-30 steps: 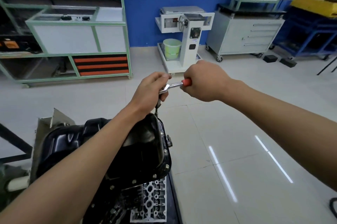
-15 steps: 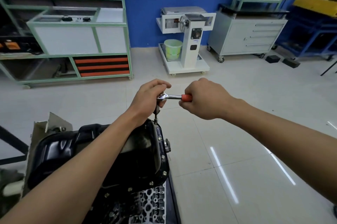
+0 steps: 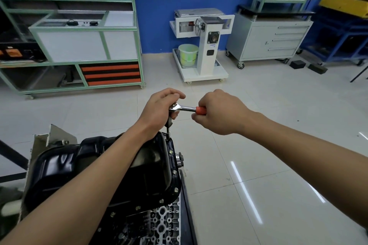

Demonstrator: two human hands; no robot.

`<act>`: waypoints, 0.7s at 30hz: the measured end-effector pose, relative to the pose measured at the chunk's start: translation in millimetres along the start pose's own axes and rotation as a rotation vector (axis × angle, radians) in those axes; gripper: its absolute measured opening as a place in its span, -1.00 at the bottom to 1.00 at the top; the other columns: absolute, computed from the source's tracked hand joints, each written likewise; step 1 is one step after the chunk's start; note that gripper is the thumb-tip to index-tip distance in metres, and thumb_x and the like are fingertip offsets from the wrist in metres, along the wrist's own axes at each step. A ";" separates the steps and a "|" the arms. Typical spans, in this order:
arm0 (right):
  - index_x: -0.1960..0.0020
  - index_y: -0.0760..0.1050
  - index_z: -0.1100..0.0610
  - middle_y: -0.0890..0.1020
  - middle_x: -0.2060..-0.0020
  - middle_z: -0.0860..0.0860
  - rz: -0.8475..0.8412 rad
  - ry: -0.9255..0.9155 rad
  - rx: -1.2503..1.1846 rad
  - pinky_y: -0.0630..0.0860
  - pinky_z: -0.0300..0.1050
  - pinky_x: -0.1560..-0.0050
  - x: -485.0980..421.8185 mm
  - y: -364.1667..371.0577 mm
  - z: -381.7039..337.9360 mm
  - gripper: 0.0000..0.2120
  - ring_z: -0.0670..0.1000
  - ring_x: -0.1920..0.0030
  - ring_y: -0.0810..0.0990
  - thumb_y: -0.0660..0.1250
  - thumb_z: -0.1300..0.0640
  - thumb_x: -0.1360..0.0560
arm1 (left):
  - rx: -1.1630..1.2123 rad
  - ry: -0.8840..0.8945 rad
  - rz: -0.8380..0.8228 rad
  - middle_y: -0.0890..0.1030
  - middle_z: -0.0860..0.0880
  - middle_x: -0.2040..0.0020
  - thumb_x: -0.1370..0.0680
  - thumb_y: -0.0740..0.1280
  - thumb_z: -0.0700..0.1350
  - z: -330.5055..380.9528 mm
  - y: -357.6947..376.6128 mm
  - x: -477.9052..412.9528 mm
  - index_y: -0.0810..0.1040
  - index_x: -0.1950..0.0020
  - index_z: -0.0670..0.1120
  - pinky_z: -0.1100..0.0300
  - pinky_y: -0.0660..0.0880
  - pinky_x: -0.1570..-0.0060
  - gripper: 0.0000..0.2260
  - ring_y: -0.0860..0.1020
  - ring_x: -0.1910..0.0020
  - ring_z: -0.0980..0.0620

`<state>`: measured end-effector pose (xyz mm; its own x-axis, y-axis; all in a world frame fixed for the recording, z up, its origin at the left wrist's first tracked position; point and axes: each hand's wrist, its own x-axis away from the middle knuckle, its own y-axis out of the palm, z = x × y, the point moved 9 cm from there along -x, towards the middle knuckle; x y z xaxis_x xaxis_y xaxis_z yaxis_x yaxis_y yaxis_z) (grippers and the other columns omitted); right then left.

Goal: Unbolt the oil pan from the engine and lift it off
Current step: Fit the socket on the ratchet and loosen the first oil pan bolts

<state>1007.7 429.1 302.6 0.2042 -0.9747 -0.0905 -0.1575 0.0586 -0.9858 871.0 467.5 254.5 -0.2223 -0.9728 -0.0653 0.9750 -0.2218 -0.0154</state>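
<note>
A glossy black oil pan [image 3: 59,167] sits bolted on top of the engine [image 3: 159,222], with several bolts [image 3: 170,152] along its right flange. A chrome ratchet wrench [image 3: 184,108] with an orange handle stands over the pan's far right corner, its extension and socket [image 3: 168,131] reaching down to the flange. My left hand [image 3: 159,109] grips the ratchet head from above. My right hand [image 3: 217,112] grips the orange handle, pointing right of the head. My left forearm hides the middle of the pan.
A grey metal bracket [image 3: 49,137] stands behind the pan. Further off on the tiled floor stand a green-framed bench [image 3: 83,45], a white machine stand [image 3: 205,45] with a green bucket [image 3: 187,55], and a grey drawer cabinet [image 3: 274,39].
My right hand has swung the ratchet handle downward and toward me around the head, while my left hand stayed on the head. The view has tilted up slightly.
</note>
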 end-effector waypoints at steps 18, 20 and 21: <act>0.19 0.42 0.19 0.63 0.32 0.18 -0.378 0.174 -0.622 0.41 -0.29 0.57 31.4 33.0 -28.6 -0.80 -0.01 0.60 0.52 0.27 0.14 -0.58 | -0.096 0.021 0.003 0.47 -0.06 0.40 -0.62 0.23 -0.30 4.8 -10.8 2.9 0.66 0.12 -0.09 0.16 0.42 0.38 -0.74 0.47 0.41 -0.05; 0.19 0.36 0.15 0.48 0.36 0.12 -0.439 0.247 -0.845 0.37 -0.26 0.55 43.0 51.7 -40.1 -0.81 -0.03 0.58 0.38 0.24 0.18 -0.60 | -0.108 0.064 0.036 0.47 -0.07 0.40 -0.63 0.24 -0.31 6.7 -11.3 5.5 0.65 0.15 -0.08 0.12 0.41 0.32 -0.73 0.46 0.31 -0.10; 0.21 0.32 0.12 0.41 0.38 0.08 -0.436 0.264 -0.891 0.32 -0.28 0.55 46.7 59.0 -44.8 -0.79 -0.05 0.56 0.33 0.23 0.18 -0.60 | -0.116 0.077 0.041 0.47 -0.05 0.41 -0.63 0.24 -0.32 7.6 -10.8 7.0 0.65 0.15 -0.07 0.09 0.41 0.32 -0.73 0.45 0.29 -0.12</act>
<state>964.7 377.4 246.5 0.2128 -0.8956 0.3906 -0.8026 -0.3882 -0.4528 858.9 462.6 261.7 -0.1863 -0.9718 -0.1447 0.9776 -0.1686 -0.1262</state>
